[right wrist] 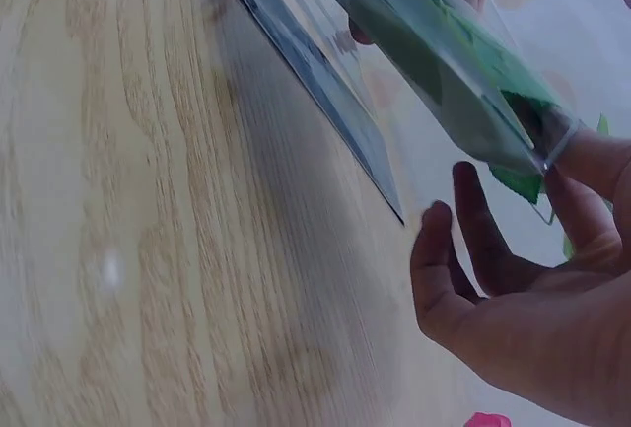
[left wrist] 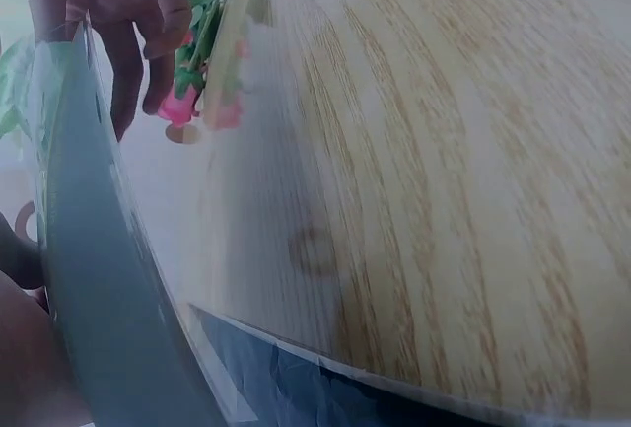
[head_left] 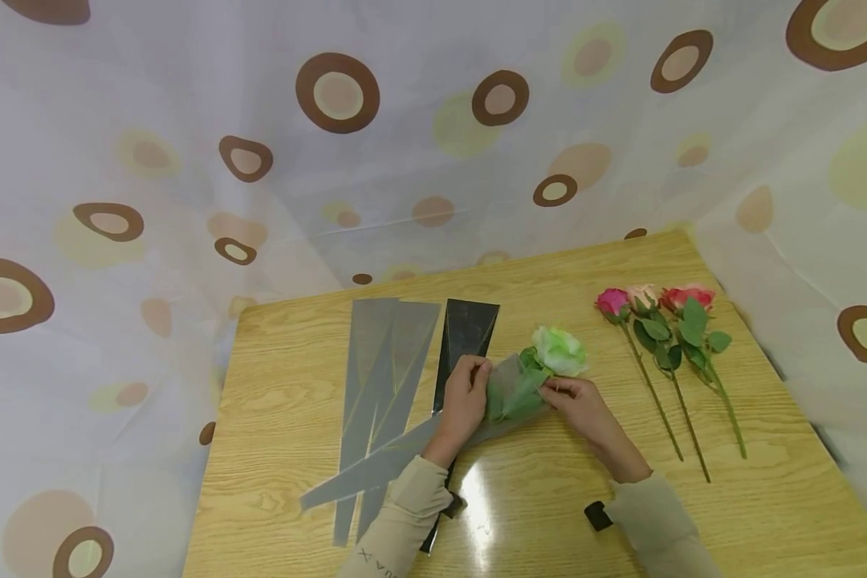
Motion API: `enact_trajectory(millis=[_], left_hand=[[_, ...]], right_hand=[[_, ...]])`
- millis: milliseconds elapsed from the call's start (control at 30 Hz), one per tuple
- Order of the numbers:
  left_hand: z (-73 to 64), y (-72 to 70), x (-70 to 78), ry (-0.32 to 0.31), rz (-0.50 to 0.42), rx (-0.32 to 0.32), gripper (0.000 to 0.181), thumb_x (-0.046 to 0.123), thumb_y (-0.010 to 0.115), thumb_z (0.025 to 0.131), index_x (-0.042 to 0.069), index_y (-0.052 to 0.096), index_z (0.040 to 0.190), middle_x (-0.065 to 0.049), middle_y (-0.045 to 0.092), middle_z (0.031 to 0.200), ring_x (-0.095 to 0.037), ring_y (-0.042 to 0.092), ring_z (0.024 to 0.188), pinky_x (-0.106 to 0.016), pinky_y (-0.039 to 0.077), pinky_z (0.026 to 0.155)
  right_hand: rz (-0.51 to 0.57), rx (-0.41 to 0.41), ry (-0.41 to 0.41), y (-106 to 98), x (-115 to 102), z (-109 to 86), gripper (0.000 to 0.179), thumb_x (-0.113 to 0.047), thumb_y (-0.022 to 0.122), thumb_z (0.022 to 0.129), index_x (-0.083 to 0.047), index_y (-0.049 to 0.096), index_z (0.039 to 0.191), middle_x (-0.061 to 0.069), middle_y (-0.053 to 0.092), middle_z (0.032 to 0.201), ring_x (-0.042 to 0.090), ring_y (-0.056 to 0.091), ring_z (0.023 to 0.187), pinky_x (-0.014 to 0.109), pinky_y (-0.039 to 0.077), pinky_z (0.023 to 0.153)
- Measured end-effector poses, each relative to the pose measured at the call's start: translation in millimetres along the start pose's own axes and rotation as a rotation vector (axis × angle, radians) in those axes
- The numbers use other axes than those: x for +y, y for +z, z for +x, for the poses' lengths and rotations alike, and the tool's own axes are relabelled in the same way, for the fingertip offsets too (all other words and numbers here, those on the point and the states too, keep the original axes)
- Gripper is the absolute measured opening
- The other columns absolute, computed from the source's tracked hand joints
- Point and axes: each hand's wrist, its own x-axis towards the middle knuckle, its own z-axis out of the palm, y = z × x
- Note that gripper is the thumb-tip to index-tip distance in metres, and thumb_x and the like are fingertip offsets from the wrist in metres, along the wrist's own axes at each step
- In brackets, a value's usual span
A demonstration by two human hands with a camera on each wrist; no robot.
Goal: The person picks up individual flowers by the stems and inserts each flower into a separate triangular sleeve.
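A pale green-white artificial rose (head_left: 559, 351) sits in a clear grey flower sleeve (head_left: 383, 468), its bloom sticking out of the wide end and its green leaves showing through the film. My left hand (head_left: 466, 405) grips the sleeve around its middle, below the leaves. At the sleeve's open rim, beside the bloom, my right hand (head_left: 585, 411) pinches the edge between thumb and index finger. The right wrist view shows the other fingers of that right hand (right wrist: 537, 319) loosely bent away from the film. The sleeve's narrow tail slants toward the lower left.
Two more grey sleeves (head_left: 368, 337) lie flat on the left of the wooden table (head_left: 274, 417). A black sleeve (head_left: 470, 325) lies partly beneath the left arm. On the right rest a magenta rose (head_left: 612, 303), a pale pink rose (head_left: 643, 297) and a red-pink rose (head_left: 686, 299). Patterned curtain surrounds the table.
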Motion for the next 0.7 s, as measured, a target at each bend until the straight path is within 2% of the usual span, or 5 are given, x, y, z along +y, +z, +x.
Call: enact_trajectory(millis=[233, 433, 500, 600, 700], left_hand=[[0.3, 1.3, -0.2, -0.009, 0.0, 0.0, 0.022, 0.022, 0.05, 0.113, 0.007, 0.066, 0.115, -0.013, 0.063, 0.105, -0.008, 0.049, 0.081, -0.025, 0.045, 0.076], [0.4, 2.3, -0.2, 0.001, -0.001, 0.012, 0.023, 0.024, 0.05, 0.113, 0.007, 0.067, 0.113, -0.013, 0.064, 0.106, -0.009, 0.051, 0.082, -0.025, 0.045, 0.076], [0.2, 2.4, 0.3, 0.003, -0.001, 0.012, 0.024, 0.024, 0.05, 0.113, 0.008, 0.067, 0.114, -0.013, 0.064, 0.107, -0.01, 0.051, 0.082, -0.025, 0.045, 0.075], [0.3, 2.4, 0.0, 0.009, -0.004, 0.012, 0.025, 0.025, 0.05, 0.113, 0.007, 0.067, 0.114, -0.013, 0.064, 0.107, -0.009, 0.052, 0.082, -0.025, 0.046, 0.076], [0.0, 1.9, 0.4, 0.016, -0.008, 0.007, 0.025, 0.026, 0.05, 0.113, 0.007, 0.067, 0.114, -0.012, 0.064, 0.106, -0.008, 0.051, 0.082, -0.025, 0.046, 0.075]], right_hand=[[-0.051, -0.135, -0.003, -13.0, 1.5, 1.5, 0.032, -0.012, 0.06, 0.107, 0.012, 0.072, 0.122, 0.001, 0.076, 0.115, -0.007, 0.062, 0.097, 0.024, 0.054, 0.09], [-0.052, -0.084, 0.026, -12.3, 1.2, 1.6, 0.032, -0.013, 0.06, 0.106, 0.016, 0.072, 0.112, -0.011, 0.07, 0.092, 0.001, 0.061, 0.089, 0.027, 0.054, 0.084], [-0.063, -0.072, 0.029, -10.9, 0.8, 0.8, 0.033, -0.013, 0.06, 0.107, 0.017, 0.072, 0.111, -0.009, 0.07, 0.092, 0.002, 0.062, 0.088, 0.028, 0.055, 0.085], [-0.092, -0.07, 0.024, -10.8, -0.2, -1.7, 0.035, -0.014, 0.057, 0.109, 0.017, 0.07, 0.118, 0.014, 0.074, 0.112, 0.0, 0.064, 0.093, 0.03, 0.058, 0.089], [-0.097, -0.086, 0.018, -12.3, -0.3, -4.0, 0.04, -0.015, 0.052, 0.112, 0.018, 0.062, 0.132, 0.032, 0.063, 0.136, 0.001, 0.067, 0.097, 0.032, 0.059, 0.092]])
